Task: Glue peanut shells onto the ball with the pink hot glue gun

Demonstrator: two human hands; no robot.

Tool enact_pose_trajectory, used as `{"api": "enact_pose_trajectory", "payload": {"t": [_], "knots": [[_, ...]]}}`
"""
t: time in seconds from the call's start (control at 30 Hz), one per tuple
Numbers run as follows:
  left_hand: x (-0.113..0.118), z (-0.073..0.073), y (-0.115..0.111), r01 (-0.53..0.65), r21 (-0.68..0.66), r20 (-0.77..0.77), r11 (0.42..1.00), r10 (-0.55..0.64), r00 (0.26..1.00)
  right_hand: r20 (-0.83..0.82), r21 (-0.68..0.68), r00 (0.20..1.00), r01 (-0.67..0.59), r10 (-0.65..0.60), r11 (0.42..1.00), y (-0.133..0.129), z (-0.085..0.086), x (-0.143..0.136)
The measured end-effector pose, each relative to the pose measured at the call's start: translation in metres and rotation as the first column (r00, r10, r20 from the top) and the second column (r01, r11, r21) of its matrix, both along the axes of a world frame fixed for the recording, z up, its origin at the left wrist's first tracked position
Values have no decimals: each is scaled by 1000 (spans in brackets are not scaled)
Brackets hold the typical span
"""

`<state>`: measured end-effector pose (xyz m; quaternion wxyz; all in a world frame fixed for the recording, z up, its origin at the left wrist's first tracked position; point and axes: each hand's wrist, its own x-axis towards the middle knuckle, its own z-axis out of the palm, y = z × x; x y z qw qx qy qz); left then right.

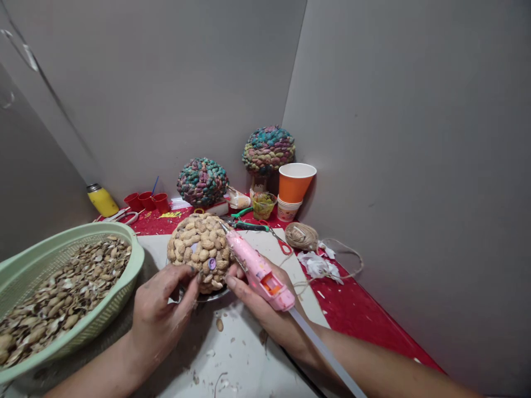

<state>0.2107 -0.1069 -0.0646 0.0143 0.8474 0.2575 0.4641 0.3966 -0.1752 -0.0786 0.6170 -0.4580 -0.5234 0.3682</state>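
Glue stick (317,342) lies nearest, fitted into pink glue gun (258,272). Gun is gripped by right hand (262,310), lower fingers hidden. Left hand (160,307) is curled beside peanut-shell ball (204,244); whether anything is pinched cannot be told. Ball is set on metal dish (213,297), right of green basket (138,257).

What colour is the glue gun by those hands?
The glue gun is mostly pink, with a patch of orange, best seen in the head view.

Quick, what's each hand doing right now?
Left hand: curled at the round tan peanut-shell ball; whether gripping anything can't be told.
Right hand: holding the long pink plastic glue gun.
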Motion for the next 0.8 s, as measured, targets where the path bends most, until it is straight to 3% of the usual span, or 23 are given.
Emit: {"api": "enact_pose_trajectory", "payload": {"t": [0.3,0.4,0.5,0.6,0.7,0.8], "knots": [[-9,1,-11,81,11,-2,997,-81,997,0,20,999,35,-35,999,-1,1,2],[-16,1,-19,242,-86,-119,966,-251,961,33,28,996,79,-80,996,-5,10,4],[-21,-4,-26,326,-366,-277,872,-437,856,42,29,993,107,-108,994,-9,18,5],[-26,-11,-30,206,-638,-358,742,-522,774,38,20,992,119,-120,993,-12,20,5],[-30,-17,-29,104,-771,-374,628,-579,725,39,16,994,103,-104,995,-12,16,4],[-30,-21,-26,70,-813,-380,578,-617,690,32,3,996,78,-78,997,-10,14,3]]}}
